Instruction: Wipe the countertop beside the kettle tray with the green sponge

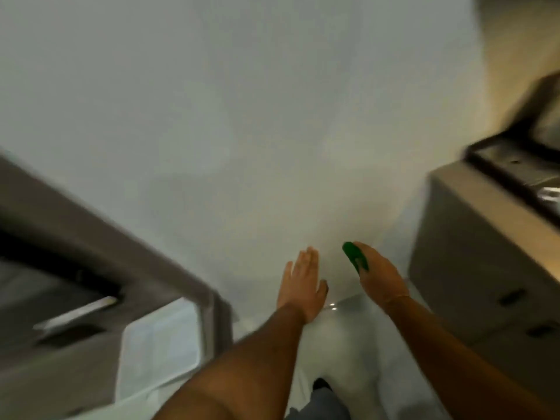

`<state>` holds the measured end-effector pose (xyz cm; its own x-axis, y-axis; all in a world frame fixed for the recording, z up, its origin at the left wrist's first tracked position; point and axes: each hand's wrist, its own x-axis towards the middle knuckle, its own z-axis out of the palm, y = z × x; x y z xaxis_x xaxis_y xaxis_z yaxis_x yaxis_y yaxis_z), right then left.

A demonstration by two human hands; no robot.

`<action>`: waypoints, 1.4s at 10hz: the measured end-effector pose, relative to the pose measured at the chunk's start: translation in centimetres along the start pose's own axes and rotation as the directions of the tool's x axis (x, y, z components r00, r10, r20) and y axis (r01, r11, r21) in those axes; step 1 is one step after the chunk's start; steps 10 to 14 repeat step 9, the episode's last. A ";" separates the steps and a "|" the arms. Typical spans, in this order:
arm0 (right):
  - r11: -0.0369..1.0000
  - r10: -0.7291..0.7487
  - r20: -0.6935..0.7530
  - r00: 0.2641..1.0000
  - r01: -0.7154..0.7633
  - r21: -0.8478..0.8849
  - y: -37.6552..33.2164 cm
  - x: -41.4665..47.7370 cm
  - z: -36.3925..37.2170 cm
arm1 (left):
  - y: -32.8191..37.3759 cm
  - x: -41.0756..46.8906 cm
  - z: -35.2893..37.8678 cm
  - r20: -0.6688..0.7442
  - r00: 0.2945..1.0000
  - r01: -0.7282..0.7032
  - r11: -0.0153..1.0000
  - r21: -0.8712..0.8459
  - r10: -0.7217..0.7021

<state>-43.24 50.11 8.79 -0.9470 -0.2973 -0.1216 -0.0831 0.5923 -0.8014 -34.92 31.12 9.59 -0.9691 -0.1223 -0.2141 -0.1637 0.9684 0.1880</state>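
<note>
Green sponge sits in the right hand, whose fingers curl around it, 1 end poking out past them. It looks soft and light, best held across the middle. Left hand is open and empty. No table is near.

Two hands show, the left hand empty with fingers spread and the right hand closed around one green sponge, with one grey surface left of them and one surface to their right.
</note>
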 end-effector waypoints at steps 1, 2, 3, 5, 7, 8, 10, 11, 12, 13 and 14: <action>0.998 -0.051 0.206 0.977 0.055 -0.015 -4.1 -0.9 7.8 | -9.4 -6.3 1.4 0.003 0.985 0.174 0.984 -0.048 -0.174; 0.995 -0.088 0.326 0.941 0.097 -0.011 -7.9 -2.6 14.6 | -17.5 -12.5 2.8 -0.001 0.943 0.331 0.938 -0.101 -0.333; 0.988 -0.129 0.482 0.867 0.151 -0.008 -12.4 -5.0 22.5 | -24.8 -17.9 4.1 -0.019 0.888 0.457 0.886 -0.073 -0.460; 0.980 -0.163 0.671 0.724 0.198 0.024 -21.5 -9.2 38.5 | -35.9 -25.4 6.2 -0.051 0.769 0.611 0.756 -0.235 -0.637; 0.923 -0.211 0.616 0.759 0.363 -0.130 -25.1 -9.8 50.2 | -41.8 -27.8 7.7 -0.062 0.754 0.612 0.734 -0.295 -0.653; 0.823 -0.204 0.686 0.699 0.501 -0.266 -24.0 -11.3 52.9 | -43.4 -28.3 8.0 -0.075 0.797 0.559 0.778 -0.286 -0.599; 0.769 -0.198 0.658 0.727 0.532 -0.356 -21.9 -12.5 53.3 | -44.0 -27.9 8.2 -0.053 0.884 0.441 0.865 -0.240 -0.465; 0.769 -0.198 0.658 0.727 0.532 -0.356 -21.9 -12.5 53.3 | -44.0 -27.9 8.2 -0.053 0.884 0.441 0.865 -0.240 -0.465; 0.769 -0.198 0.658 0.727 0.532 -0.356 -21.9 -12.5 53.3 | -44.0 -27.9 8.2 -0.053 0.884 0.441 0.865 -0.240 -0.465; 0.769 -0.198 0.658 0.727 0.532 -0.356 -21.9 -12.5 53.3 | -44.0 -27.9 8.2 -0.053 0.884 0.441 0.865 -0.240 -0.465; 0.769 -0.198 0.658 0.727 0.532 -0.356 -21.9 -12.5 53.3 | -44.0 -27.9 8.2 -0.053 0.884 0.441 0.865 -0.240 -0.465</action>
